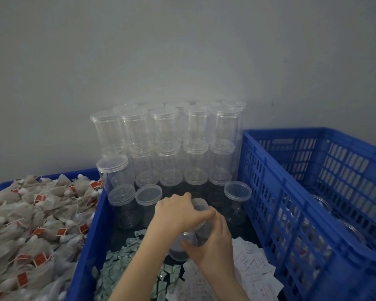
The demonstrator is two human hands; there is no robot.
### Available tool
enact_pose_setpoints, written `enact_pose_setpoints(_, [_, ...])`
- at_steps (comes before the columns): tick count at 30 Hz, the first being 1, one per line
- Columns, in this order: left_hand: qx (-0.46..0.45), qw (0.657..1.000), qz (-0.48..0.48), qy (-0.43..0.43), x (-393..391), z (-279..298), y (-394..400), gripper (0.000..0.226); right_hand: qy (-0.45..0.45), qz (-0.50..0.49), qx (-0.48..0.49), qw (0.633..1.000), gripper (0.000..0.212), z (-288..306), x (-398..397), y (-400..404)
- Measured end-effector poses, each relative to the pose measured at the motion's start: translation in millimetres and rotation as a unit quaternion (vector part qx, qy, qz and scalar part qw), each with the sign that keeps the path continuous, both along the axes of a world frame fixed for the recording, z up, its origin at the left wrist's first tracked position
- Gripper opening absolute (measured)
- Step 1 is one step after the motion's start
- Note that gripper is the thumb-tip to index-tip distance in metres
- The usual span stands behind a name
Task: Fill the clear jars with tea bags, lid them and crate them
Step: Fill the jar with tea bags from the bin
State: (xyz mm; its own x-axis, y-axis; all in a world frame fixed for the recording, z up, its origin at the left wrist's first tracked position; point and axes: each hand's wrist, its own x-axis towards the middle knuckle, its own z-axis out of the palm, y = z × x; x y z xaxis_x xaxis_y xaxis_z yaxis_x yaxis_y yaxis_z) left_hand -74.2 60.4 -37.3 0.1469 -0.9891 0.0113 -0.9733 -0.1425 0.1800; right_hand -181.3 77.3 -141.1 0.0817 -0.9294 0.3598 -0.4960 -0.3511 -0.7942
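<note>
A: Head view, lower centre of the frame: both hands are on one clear jar (190, 237), tilted over the middle blue bin (89, 231).

B: What are the fingers doing?

A: The left hand (178, 213) has its fingers curled over the lid (200, 206); the right hand (213, 242) wraps the jar's body from the right and below. I judge the lid is being turned. Whether on or off I cannot tell, and the jar is too blurred to say if it holds tea bags.

B: Risks?

A: If the right hand's grip slackens while the lid turns, the smooth jar could slip into the paper packets (248, 272) under it. A lid started crooked could jam. Also, the stacked jars (172, 137) at centre frame rise in several layers against the wall (182, 51), and loose lidded ones stand just above the hands; a knock from the knuckles could bring them down.

B: And room to move?

A: Tight. The bin's left wall divides it from the tea bags (30, 224) heaped at lower left. On the right the tall slatted crate (313, 192) presents a high edge, so a finished jar must be lifted over that rim. Inside it, at far right, jars already stand, with open room at the crate's upper part. The freest path is straight up from the hands, then right.
</note>
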Motion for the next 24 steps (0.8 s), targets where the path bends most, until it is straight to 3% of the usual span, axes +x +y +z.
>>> enact_pose_setpoints(3, [0.005,0.999,0.049,-0.023,-9,-1,-1,0.085,0.037,-0.026,-0.041,0.998,0.099,1,-1,-1])
enact_pose_setpoints(5, [0.08,0.991,-0.058,0.088,-2,0,-5,0.087,0.017,0.004,-0.002,1.0,0.097,2,-5,-5])
enact_pose_setpoints(7, [0.177,0.939,-0.211,0.206,10,9,-5,0.099,-0.036,0.021,0.048,0.998,0.098,1,-12,-10])
enact_pose_setpoints(9, [0.204,0.918,-0.289,0.177,23,16,-6,0.105,-0.052,0.028,0.06,0.996,0.105,0,-17,-13])
enact_pose_setpoints(11, [0.165,0.941,-0.267,0.129,29,18,-9,0.095,-0.036,0.035,0.043,0.998,0.102,-2,-17,-13])
enact_pose_setpoints(15, [0.072,0.992,-0.091,0.04,10,10,-6,0.087,-0.024,0.009,0.021,0.999,0.107,-2,-6,-6])
enact_pose_setpoints(18, [0.001,0.999,0.009,-0.039,-7,1,-7,0.091,0.017,-0.03,-0.039,0.999,0.103,-1,-3,-7])
enact_pose_setpoints(20, [0.006,0.997,0.047,-0.064,-9,1,-8,0.092,0.034,-0.028,-0.049,0.998,0.098,0,-4,-9])
enact_pose_setpoints(22, [0.046,0.998,-0.03,0.004,-2,2,-10,0.091,0.029,-0.003,-0.031,0.999,0.098,2,-6,-10])
enact_pose_setpoints(24, [0.139,0.96,-0.191,0.151,12,10,-11,0.1,-0.005,0.017,-0.004,1.0,0.099,2,-9,-11])
